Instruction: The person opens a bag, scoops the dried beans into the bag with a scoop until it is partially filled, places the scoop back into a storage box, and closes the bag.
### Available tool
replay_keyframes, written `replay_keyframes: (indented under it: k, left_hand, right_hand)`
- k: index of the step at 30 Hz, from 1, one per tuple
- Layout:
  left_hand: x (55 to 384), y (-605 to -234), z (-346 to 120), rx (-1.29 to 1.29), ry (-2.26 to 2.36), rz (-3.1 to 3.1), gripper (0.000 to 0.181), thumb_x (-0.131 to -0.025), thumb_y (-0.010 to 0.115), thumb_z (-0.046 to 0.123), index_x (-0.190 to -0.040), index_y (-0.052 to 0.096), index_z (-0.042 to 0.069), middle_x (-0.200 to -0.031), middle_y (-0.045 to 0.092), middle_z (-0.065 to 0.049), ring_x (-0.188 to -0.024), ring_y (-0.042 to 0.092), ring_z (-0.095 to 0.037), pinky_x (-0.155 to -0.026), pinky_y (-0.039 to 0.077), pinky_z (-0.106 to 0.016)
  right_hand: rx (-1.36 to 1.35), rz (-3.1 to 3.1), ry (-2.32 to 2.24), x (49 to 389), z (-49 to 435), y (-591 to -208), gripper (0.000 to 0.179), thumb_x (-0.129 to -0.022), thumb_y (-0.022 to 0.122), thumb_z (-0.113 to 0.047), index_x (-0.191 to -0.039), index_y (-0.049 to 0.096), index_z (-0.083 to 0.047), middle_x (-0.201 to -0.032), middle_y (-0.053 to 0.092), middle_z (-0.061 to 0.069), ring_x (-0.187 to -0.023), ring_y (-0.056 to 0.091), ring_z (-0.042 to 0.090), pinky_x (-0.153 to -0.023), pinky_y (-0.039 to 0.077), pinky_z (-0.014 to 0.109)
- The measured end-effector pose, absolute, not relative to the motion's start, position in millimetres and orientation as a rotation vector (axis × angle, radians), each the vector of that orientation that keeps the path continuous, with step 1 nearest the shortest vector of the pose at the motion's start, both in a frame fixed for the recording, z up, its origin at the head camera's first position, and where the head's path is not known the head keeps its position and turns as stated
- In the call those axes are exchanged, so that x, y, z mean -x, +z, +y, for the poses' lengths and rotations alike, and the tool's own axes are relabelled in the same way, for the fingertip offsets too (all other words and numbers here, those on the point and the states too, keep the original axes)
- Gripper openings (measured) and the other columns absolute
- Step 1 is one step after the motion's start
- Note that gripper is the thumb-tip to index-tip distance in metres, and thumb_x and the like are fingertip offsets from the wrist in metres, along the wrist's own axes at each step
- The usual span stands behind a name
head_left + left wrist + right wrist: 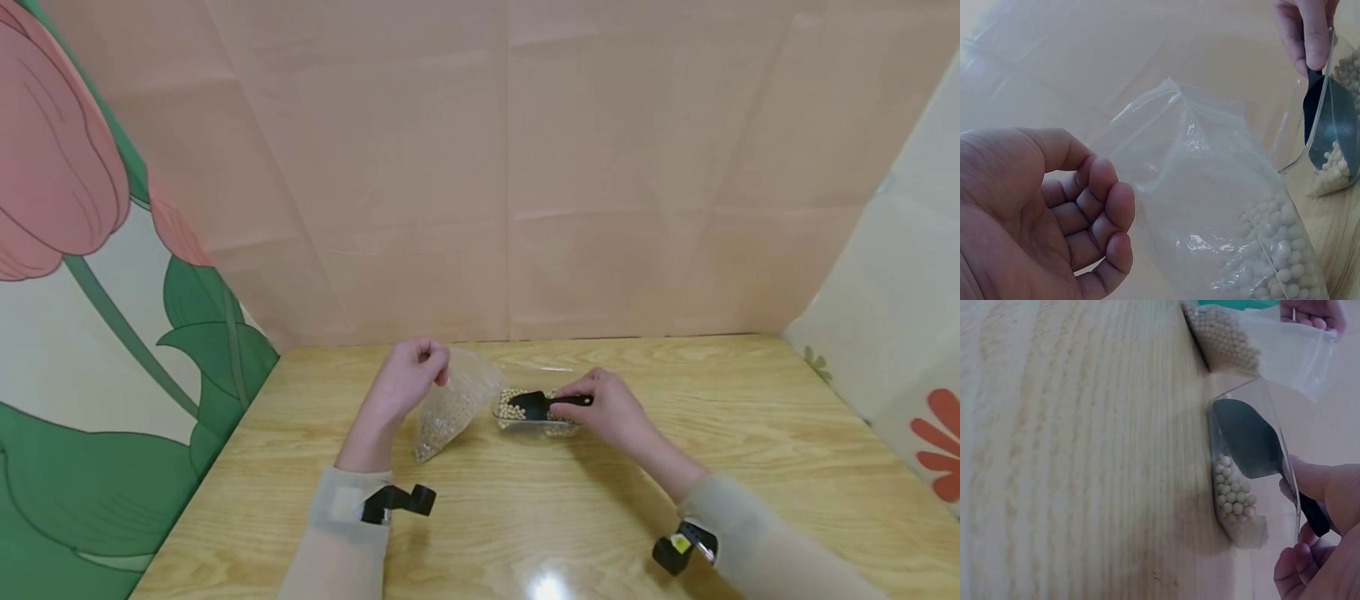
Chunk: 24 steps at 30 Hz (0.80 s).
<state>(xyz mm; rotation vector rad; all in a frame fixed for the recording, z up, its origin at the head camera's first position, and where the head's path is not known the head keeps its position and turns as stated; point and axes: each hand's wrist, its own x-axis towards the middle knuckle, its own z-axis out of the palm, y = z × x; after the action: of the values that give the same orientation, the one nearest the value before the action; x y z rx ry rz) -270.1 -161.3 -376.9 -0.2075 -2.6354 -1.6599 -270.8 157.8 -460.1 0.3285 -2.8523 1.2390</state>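
At the middle of the table my left hand pinches the upper edge of a clear plastic bag, which stands tilted with small pale round balls gathered in its lower part. To its right sits a clear plastic box holding more of the same balls. With thumb and fingers, my right hand grips the handle of a black scoop. The scoop's blade lies inside the box among the balls. Whether the blade carries any balls, I cannot tell.
The wood-grain table meets a pinkish cloth backdrop behind the box. A flower-printed panel borders the left side, another pale panel the right. Behind the box shows a thin clear edge.
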Motion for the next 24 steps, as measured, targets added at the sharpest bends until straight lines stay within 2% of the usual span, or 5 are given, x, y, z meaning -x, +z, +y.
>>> replay_keyframes:
  k: [9, 16, 24]
  left_hand:
    - [269.2, -376.8, -159.4, 0.199, -1.664, -2.633, 0.026, -0.110, 0.058, 0.015, -0.086, 0.065, 0.009, -0.080, 0.067, -0.008, -0.063, 0.039, -0.019, -0.062, 0.034, -0.035]
    - [269.1, -376.5, -159.2, 0.205, -1.662, -2.626, 0.025, -0.109, 0.058, 0.015, -0.086, 0.065, 0.009, -0.079, 0.067, -0.007, -0.067, 0.043, -0.021, -0.065, 0.036, -0.037]
    - [268.2, -375.0, -159.8, 0.184, -1.672, -2.635, 0.025, -0.110, 0.058, 0.016, -0.087, 0.066, 0.009, -0.081, 0.068, -0.008, -0.065, 0.040, -0.020, -0.064, 0.035, -0.037]
  right_hand:
    - [-0.314, -2.797, 1.273, 268.3, 158.2, -467.5, 0.028, -0.096, 0.088, -0.031, -0.118, 0.086, -0.013, -0.106, 0.063, 0.005, -0.097, 0.057, 0.025, -0.084, 0.047, 0.042]
    - [-0.236, -2.774, 1.392, 264.5, 159.8, -470.1, 0.030, -0.099, 0.085, -0.031, -0.122, 0.085, -0.012, -0.116, 0.065, 0.008, -0.110, 0.062, 0.029, -0.098, 0.050, 0.050]
    - [-0.163, -2.758, 1.480, 263.3, 162.0, -473.2, 0.034, -0.100, 0.084, -0.035, -0.126, 0.084, -0.013, -0.120, 0.067, 0.010, -0.114, 0.063, 0.031, -0.097, 0.051, 0.048]
